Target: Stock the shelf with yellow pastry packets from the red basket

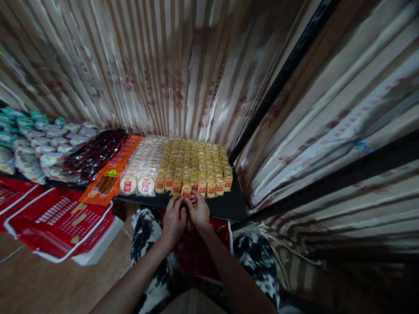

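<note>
Your legs: nearest to you, black-and-white patterned trousers [258, 257], knees on either side of the spot below the yellow block [196, 159], with a red carrier with white trim [225, 235] between them.
Your grip: left hand [174, 220] and right hand [198, 209] meet at the front edge of the yellow block, fingertips pinched nearly together and looks like they've got the front pack [187, 190] by its lower end. How hard you're squeezing, can't tell tbh.
Front pack: sits in the front row of the yellow block, a bit left of its middle, with a red-and-orange label facing you.
Pack feel: my guess is light, softish, kinda crumbly, in slick crinkly film. I'd take it low by both sides with flat fingertips, and go easy on the middle.
Shelf: dark board [229, 209] under the yellow block, bare strip along the front, looks smooth, so wrappers could slide.
Left neighbours: round white packs [137, 185] right beside the yellow block, then an orange packet [111, 174], dark shiny packs [98, 150], and pale-and-green bags [31, 131] farthest along.
Down left: another red carrier [59, 222] and a white box [101, 242] below the shelf, brown floor [42, 283] under those.
Backdrop: black post [281, 78] right of the yellow block, striped, printed sheeting [176, 65] behind it all. Pretty dim in there.
</note>
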`<state>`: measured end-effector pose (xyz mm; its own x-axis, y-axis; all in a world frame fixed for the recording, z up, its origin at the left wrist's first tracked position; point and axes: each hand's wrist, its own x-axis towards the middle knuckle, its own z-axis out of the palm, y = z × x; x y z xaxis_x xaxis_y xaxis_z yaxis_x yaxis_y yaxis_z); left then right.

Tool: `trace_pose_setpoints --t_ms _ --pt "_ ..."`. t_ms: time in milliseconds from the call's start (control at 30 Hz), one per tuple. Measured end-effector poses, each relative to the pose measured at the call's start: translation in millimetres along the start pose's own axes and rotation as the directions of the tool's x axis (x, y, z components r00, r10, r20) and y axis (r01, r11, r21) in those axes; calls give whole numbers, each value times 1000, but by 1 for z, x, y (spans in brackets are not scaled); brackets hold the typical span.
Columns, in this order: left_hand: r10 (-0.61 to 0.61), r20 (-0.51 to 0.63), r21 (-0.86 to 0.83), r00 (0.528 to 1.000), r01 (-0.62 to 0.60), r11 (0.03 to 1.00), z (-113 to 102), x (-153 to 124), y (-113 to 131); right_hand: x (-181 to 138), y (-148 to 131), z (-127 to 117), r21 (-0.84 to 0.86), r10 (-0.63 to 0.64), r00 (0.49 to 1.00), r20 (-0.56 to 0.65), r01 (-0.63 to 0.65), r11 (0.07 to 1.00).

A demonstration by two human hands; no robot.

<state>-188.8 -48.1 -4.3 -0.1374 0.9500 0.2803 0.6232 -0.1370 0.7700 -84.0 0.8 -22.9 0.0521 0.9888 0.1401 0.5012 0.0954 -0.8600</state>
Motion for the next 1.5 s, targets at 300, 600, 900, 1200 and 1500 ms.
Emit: trace_pose_setpoints --t_ms 300,600,900,1200,1500 --pt "4 20 30 1000 -5 1000 12 8 -14 3 5 11 -225 -159 985 -65 141 964" --pt "11 80 77 997 -17 997 16 11 -22 3 10 20 -190 -229 965 -124 203 960" --pt "12 65 107 998 -19 994 26 14 -27 5 12 25 -201 -283 954 -101 259 945" --pt "67 25 119 997 -69 990 24 4 -37 0 16 21 -137 -329 940 -90 316 939" --pt "300 -29 239 953 -285 928 21 -26 -34 -29 23 -16 -95 -373 908 -192 361 928"
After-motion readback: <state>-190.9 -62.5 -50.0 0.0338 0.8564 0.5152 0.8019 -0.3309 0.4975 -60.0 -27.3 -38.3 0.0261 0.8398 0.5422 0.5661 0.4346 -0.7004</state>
